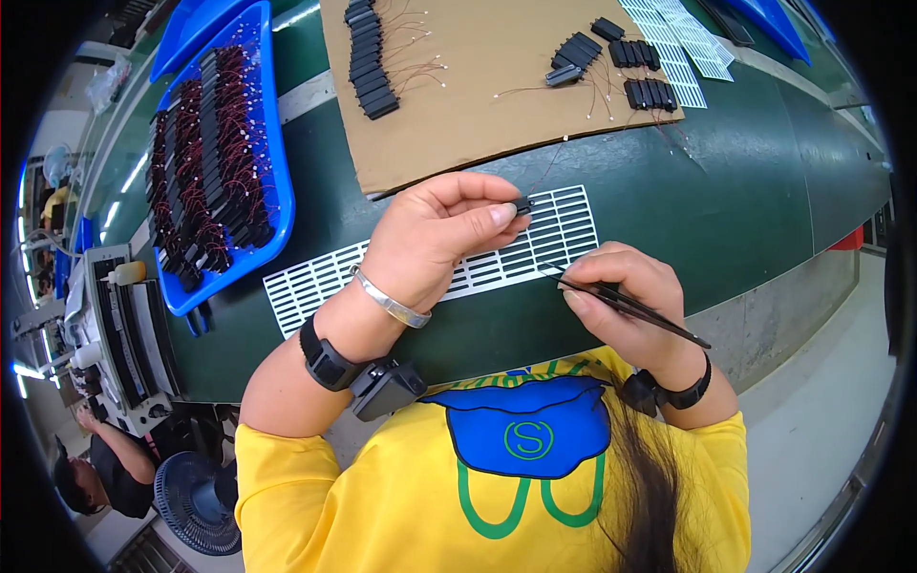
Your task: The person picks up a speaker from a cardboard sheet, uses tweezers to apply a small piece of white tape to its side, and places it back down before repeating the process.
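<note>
My left hand [444, 224] is closed, pinching a small black wired module [522, 205] between thumb and fingers. A thin dark red wire runs from it up to a tiny white connector [565, 138]. My right hand [635, 291] grips dark tweezers [651, 313], whose tips point left toward a white sheet [590, 229] with rows of dark rectangular bars. That sheet lies on the green table below my left hand, which hides part of it. The tweezers' tips are near the sheet's front edge; whether anything is between them is too small to tell.
Beyond my hands lies a brown cardboard sheet [458, 105] carrying a column of black modules [368, 72] and smaller groups [578, 53] at right. A blue tray [282, 181] full of wired modules stands left. More white sheets [669, 43] lie far right. Another person [119, 458] sits lower left.
</note>
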Motion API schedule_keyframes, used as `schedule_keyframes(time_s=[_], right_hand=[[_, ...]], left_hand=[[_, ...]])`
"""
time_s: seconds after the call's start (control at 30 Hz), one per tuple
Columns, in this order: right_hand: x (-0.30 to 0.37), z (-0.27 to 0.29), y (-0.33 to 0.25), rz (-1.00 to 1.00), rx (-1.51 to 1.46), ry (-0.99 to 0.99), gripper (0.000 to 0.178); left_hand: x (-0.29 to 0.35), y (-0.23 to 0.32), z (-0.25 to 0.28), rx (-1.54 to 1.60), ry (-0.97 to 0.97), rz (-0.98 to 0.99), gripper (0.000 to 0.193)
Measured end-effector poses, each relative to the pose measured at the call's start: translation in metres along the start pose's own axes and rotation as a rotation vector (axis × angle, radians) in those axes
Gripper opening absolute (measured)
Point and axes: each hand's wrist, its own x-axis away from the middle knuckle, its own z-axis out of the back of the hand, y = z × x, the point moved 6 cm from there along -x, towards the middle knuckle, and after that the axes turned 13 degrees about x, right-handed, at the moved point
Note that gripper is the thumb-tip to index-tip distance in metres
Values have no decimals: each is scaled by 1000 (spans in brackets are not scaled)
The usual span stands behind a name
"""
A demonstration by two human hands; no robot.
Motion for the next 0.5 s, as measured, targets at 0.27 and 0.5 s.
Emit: schedule_keyframes(time_s=[0.27,0.5], right_hand=[[0,-7,7,41,127,25,16],[-3,-8,5,83,165,3,17]], left_hand=[[1,-5,-2,-19,-15,42,19],[-3,-9,-11,-86,-77,56,17]])
